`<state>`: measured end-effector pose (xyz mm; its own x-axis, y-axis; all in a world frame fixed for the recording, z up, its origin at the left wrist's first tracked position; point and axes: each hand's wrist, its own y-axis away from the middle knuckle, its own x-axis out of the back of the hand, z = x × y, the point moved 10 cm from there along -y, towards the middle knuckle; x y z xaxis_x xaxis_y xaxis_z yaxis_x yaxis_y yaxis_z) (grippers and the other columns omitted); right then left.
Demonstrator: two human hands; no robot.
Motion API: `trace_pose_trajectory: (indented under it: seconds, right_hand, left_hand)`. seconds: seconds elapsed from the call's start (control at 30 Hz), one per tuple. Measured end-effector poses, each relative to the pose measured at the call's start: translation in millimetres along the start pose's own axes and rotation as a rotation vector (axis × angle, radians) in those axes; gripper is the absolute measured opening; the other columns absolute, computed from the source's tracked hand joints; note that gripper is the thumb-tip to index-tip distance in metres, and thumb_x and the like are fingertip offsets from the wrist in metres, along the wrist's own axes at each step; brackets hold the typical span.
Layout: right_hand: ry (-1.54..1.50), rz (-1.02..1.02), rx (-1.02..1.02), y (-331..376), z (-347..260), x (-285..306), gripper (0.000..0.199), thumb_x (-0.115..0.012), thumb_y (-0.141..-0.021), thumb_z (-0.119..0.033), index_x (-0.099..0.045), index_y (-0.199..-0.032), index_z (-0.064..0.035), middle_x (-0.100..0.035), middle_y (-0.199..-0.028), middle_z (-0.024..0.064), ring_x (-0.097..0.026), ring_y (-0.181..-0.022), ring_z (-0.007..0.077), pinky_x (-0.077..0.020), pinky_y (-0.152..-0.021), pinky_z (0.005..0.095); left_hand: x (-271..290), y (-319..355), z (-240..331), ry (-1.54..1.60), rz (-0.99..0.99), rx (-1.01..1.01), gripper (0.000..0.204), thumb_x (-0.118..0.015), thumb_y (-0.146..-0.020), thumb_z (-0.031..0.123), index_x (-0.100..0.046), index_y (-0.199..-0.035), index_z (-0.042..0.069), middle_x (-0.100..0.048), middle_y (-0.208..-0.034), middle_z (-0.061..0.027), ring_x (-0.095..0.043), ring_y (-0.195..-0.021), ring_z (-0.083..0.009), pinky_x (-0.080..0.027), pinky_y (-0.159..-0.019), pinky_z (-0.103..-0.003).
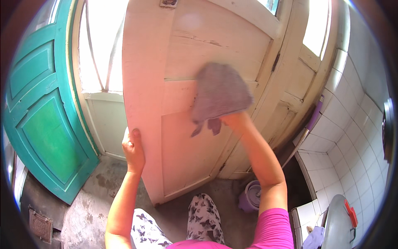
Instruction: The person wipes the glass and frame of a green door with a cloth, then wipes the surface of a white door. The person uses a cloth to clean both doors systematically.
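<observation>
A cream-painted wooden door (pixel 182 157) stands ajar in front of me, its paint cracked near the top. My left hand (pixel 133 151) grips the door's free edge, thumb on the front face. My right hand (pixel 234 121) is mostly hidden under a grey cloth (pixel 219 93) that it presses flat against the door's middle panel; the cloth's frayed corners hang down below the hand.
A green panelled door (pixel 41 120) leans open at the left. A white tiled wall (pixel 356 137) runs along the right, with a purple-handled tool (pixel 314 118) leaning on it. A small purple bucket (pixel 250 196) sits on the concrete floor (pixel 87 207). A grey lid (pixel 338 224) lies at the lower right.
</observation>
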<state>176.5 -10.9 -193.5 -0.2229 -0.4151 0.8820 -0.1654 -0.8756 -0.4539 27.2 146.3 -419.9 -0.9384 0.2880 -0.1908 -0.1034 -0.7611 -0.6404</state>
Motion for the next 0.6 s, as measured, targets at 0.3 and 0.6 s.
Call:
trace_pose_trajectory:
  seconds: [0.3, 0.6]
  right_hand:
    - [-0.619, -0.291, -0.056, -9, -27, -30, 0.024, -0.073, -0.076, -0.019, -0.074, -0.095, -0.0038, -0.074, -0.086, 0.0112, -0.068, -0.062, 0.0253, -0.0560, -0.063, 0.0426]
    - [0.245, 0.663, 0.004, 39, 206, -36, 0.036, -0.073, -0.076, -0.023, -0.071, -0.110, -0.0120, -0.067, -0.122, 0.0099, -0.064, -0.112, 0.0351, -0.0539, -0.094, 0.0442]
  left_hand:
    - [8, -1, -14, 0.028, -0.091, 0.004, 0.048, -0.051, -0.109, 0.041, -0.060, -0.127, -0.002, -0.066, -0.112, -0.0041, -0.055, -0.105, -0.0129, -0.045, -0.093, -0.030]
    - [-6, 2, -1, 0.057, -0.045, 0.009, 0.052, -0.051, -0.108, 0.047, -0.062, -0.122, -0.003, -0.064, -0.097, -0.0018, -0.053, -0.091, -0.0106, -0.046, -0.081, -0.028]
